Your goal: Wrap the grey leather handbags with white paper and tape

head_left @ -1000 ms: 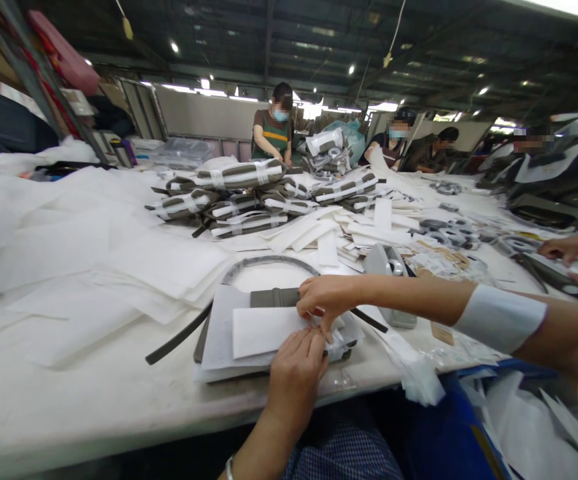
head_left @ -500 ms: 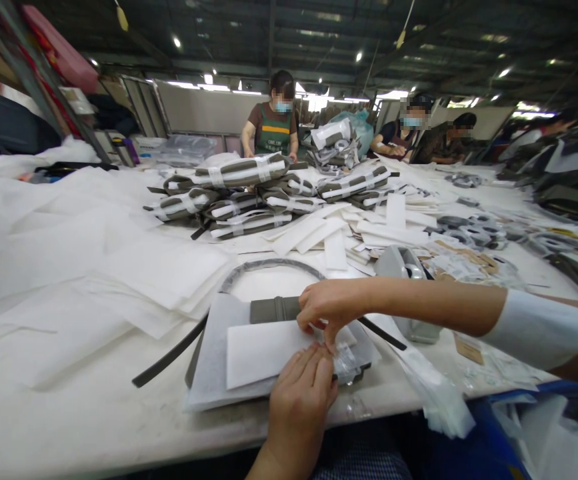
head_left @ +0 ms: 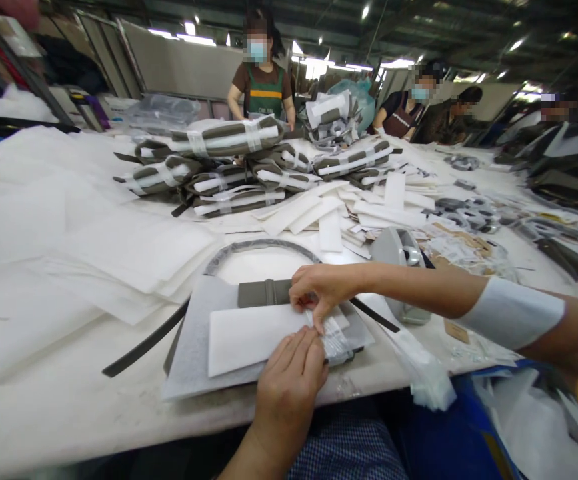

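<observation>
An olive-grey handbag (head_left: 253,295) lies flat in front of me, its looped handle (head_left: 263,244) wrapped in film. A thin white sheet (head_left: 189,360) covers most of it, with a white foam strip (head_left: 249,337) on top. At the strip's right end sits crinkled clear plastic (head_left: 336,343). Reaching in from the right, my right hand (head_left: 319,290) pinches at this plastic with thumb and fingers. My left hand (head_left: 291,380) rests on the strip's lower right part, fingers pressed together, tips meeting the right thumb. What is under those tips is hidden. Dark straps (head_left: 143,343) stick out at both sides.
A grey tape dispenser (head_left: 399,267) stands right of the bag. Behind are loose white foam strips (head_left: 313,217) and a pile of wrapped olive bags (head_left: 219,160). White sheets (head_left: 93,247) spread over the left. Clear plastic bags (head_left: 431,383) hang over the front edge. Co-workers stand beyond.
The whole view has shifted, so bag and hands appear slightly further left and higher. Both hands stay at the strip's right end, with the right fingers still at the plastic.
</observation>
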A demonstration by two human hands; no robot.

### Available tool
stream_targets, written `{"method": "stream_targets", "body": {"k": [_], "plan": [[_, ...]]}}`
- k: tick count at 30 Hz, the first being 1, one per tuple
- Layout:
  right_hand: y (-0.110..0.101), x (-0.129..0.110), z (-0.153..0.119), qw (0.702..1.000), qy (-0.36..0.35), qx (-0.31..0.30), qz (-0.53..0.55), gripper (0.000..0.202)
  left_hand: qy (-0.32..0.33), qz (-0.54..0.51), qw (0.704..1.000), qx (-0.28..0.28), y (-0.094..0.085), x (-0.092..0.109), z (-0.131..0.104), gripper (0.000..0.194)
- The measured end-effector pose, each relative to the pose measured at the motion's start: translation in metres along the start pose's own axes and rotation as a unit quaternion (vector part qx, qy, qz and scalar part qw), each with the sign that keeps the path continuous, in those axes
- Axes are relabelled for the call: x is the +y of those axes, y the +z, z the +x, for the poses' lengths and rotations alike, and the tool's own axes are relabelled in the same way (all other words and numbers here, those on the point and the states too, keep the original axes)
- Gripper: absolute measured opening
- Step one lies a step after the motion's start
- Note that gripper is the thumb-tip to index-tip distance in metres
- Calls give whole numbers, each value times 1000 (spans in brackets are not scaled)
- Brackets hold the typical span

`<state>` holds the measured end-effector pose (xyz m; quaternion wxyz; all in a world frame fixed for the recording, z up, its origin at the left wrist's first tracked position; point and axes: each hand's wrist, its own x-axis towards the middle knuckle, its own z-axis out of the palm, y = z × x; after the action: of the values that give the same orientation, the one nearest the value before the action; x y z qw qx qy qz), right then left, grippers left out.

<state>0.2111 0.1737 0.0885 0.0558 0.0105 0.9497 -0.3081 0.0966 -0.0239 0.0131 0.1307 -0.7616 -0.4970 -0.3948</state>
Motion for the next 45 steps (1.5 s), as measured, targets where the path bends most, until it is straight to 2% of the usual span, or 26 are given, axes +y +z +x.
{"method": "stream_targets", "body": {"k": [6, 10, 14, 20, 28, 30, 34, 36, 40, 42, 45], "plan": [[7, 3, -5, 999, 5, 23, 28, 43, 1, 0, 1000, -4, 0, 0, -4, 21], [12, 3, -9, 998, 2, 60, 35, 41, -3, 9, 1000, -11, -1, 1, -5, 22], [17, 4, -12, 996, -7, 87, 23, 37, 4, 19, 1000, -12, -2, 1, -7, 28], [22, 3, -14, 993, -12, 118, 9, 38, 51, 2, 999, -18, -3, 0, -8, 31], [31, 16, -5, 979, -5, 202, -34, 36, 62, 16, 997, -36, -3, 1, -10, 34], [30, 19, -7, 970, 31, 241, -18, 38, 61, 21, 997, -37, -2, 1, -11, 34], [30, 8, -24, 928, 178, 327, 23, 43, 51, 19, 998, -34, -2, 2, -13, 35], [33, -5, -34, 929, 202, 310, -2, 52, 50, 16, 998, -29, -1, 2, -13, 37], [45, -20, -38, 952, 213, 209, -72, 79, 64, 14, 998, -22, -2, 0, -13, 37], [51, -19, -33, 944, 249, 191, -100, 81, 68, 11, 997, -20, -2, -1, -13, 36], [57, -14, -26, 924, 291, 210, -129, 73, 65, 10, 997, -30, -2, -1, -14, 38]]}}
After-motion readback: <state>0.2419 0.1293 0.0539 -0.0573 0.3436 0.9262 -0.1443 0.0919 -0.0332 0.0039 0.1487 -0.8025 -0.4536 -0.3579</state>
